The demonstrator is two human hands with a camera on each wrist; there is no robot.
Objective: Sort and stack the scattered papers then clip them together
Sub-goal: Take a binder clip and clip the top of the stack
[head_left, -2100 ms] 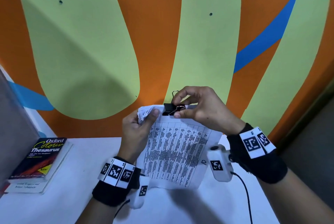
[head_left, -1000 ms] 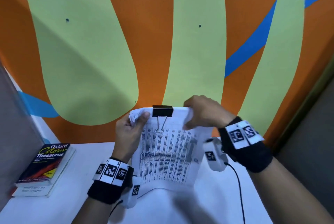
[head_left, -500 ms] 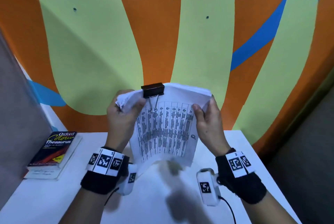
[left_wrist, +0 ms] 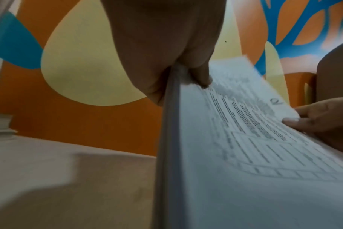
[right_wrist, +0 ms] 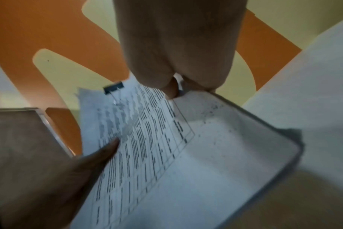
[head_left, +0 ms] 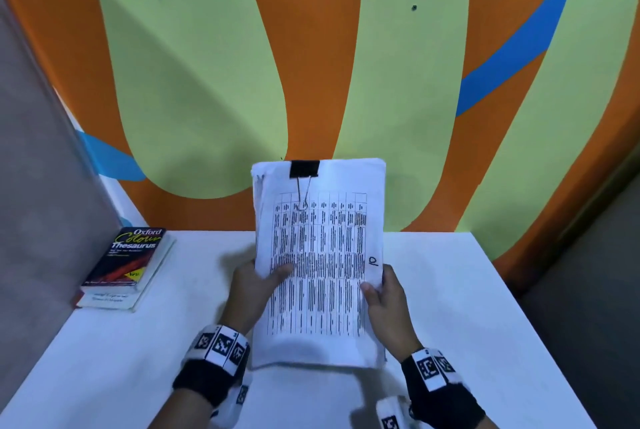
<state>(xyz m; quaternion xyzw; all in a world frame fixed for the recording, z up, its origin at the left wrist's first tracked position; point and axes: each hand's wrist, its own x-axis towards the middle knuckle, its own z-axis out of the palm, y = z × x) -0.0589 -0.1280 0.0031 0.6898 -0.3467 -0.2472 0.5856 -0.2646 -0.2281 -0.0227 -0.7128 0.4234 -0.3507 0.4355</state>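
A stack of white papers (head_left: 322, 265) printed with a dense table is held up above the white table (head_left: 467, 290), nearly upright. A black binder clip (head_left: 304, 168) grips its top edge, left of centre, with one wire handle folded down over the front page. My left hand (head_left: 258, 284) pinches the stack's left edge, thumb on the front sheet. My right hand (head_left: 379, 293) pinches the right edge the same way. The left wrist view shows the stack (left_wrist: 235, 139) edge-on under my left thumb (left_wrist: 200, 75). The right wrist view shows the clip (right_wrist: 114, 88) and the stack (right_wrist: 147, 147).
Two books lie stacked at the table's left side, an Oxford Colour Thesaurus (head_left: 130, 258) on top. A painted orange, green and blue wall (head_left: 207, 64) rises behind the table. A grey panel (head_left: 38, 186) stands on the left.
My right hand let go of the clip, which stays on the top edge, and took the stack's right edge. Both hands slid down from the top corners to mid-height, and the stack flattened out.
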